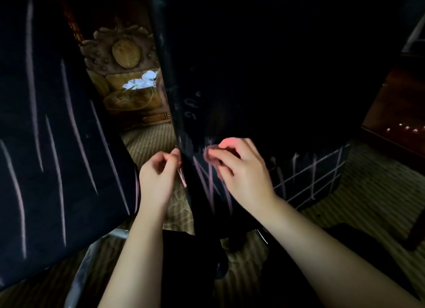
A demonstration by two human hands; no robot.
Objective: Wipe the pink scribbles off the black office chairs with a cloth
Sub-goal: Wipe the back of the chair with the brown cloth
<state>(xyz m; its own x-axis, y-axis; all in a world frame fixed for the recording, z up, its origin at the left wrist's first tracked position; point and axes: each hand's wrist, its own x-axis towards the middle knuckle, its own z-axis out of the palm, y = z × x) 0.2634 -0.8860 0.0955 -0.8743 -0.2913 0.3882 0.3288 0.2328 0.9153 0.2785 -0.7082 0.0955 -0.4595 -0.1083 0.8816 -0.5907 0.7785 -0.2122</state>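
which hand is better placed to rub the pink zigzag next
Right: the right hand lies over the pink zigzag, fingers curled against it; the left hand sits off it at the chair edge.

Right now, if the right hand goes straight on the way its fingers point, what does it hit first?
The black chair back. The right hand points up-left with its fingers curled at the pink scribbles; they look on or nearly on the fabric, though depth is unclear.

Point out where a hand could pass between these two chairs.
Striped carpet shows free between the left chair and middle chair, above the left hand. Lower, that hand, pinching the middle chair's edge, crowds the gap.
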